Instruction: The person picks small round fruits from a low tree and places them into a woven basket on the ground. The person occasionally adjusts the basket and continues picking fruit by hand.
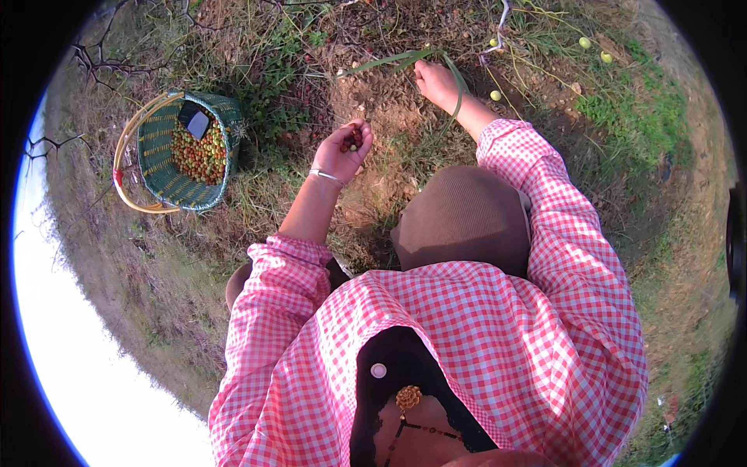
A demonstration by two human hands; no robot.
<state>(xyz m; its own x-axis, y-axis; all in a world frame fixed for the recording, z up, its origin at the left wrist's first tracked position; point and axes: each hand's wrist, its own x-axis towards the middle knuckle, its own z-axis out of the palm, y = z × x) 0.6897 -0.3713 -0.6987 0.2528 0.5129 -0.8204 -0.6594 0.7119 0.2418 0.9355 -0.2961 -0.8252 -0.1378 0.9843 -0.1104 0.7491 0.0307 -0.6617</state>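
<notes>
Several dark red fruits and a greenish one point(352, 142) lie in my left hand point(345, 150), which is cupped palm up around them. Farther out, my right hand point(435, 80) reaches down to the soil beside long green grass blades point(411, 56), its fingers bent; whether it holds anything is hidden. To the left of my left hand, a green and yellow woven basket point(157, 169) leans with its mouth towards me. Many red, orange and green small fruits point(200, 154) fill its bottom, and a dark flat object like a phone point(195, 120) rests on them.
Bare thorny twigs point(102, 61) reach in at the upper left, and a pale branch point(499, 32) at the top. Yellow-green round fruits point(495, 95) lie or hang near thin stems right of my right hand. Small red fruits are scattered on the grassy ground. My knee point(467, 216) is raised nearby.
</notes>
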